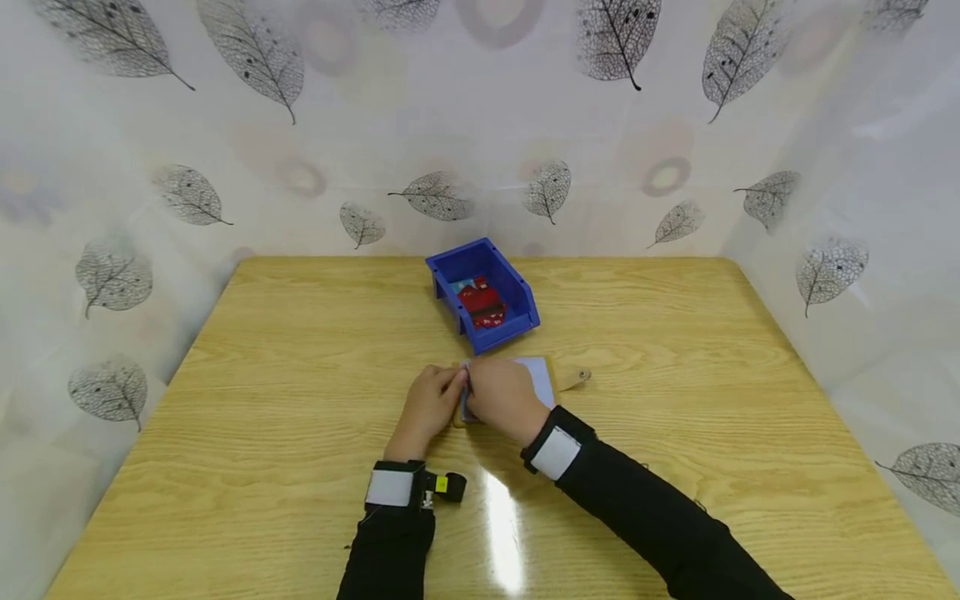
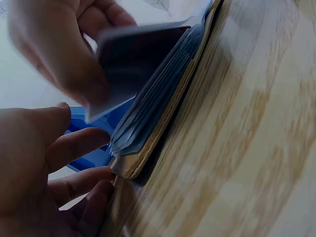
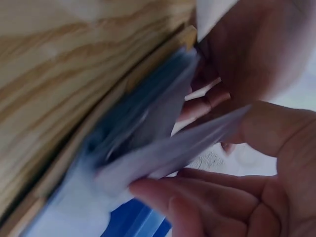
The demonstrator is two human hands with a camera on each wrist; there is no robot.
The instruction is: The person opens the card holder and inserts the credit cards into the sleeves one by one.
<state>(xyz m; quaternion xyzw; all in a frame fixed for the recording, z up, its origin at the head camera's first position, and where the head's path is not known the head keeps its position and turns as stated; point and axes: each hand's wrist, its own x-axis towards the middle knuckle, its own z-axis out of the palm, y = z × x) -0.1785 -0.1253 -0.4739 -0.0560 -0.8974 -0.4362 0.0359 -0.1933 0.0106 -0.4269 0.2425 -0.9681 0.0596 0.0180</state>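
Note:
A tan card holder (image 2: 158, 136) lies open on the table, with a stack of clear plastic sleeves (image 2: 148, 108) inside. Its strap with a metal snap (image 1: 576, 379) sticks out to the right in the head view. My right hand (image 1: 506, 396) pinches one sleeve leaf (image 3: 173, 150) between thumb and fingers, lifted at an angle off the stack. At the holder's left edge is my left hand (image 1: 429, 408), its fingertips right at the cover's corner and its thumb raised, loosely spread in the left wrist view.
Just behind the holder stands a blue plastic bin (image 1: 495, 340), with red printed cards or packets (image 1: 480, 300) inside. A white leaf-patterned sheet (image 1: 480, 125) hangs around the wooden table (image 1: 300, 375). Both wrists wear black straps with cameras.

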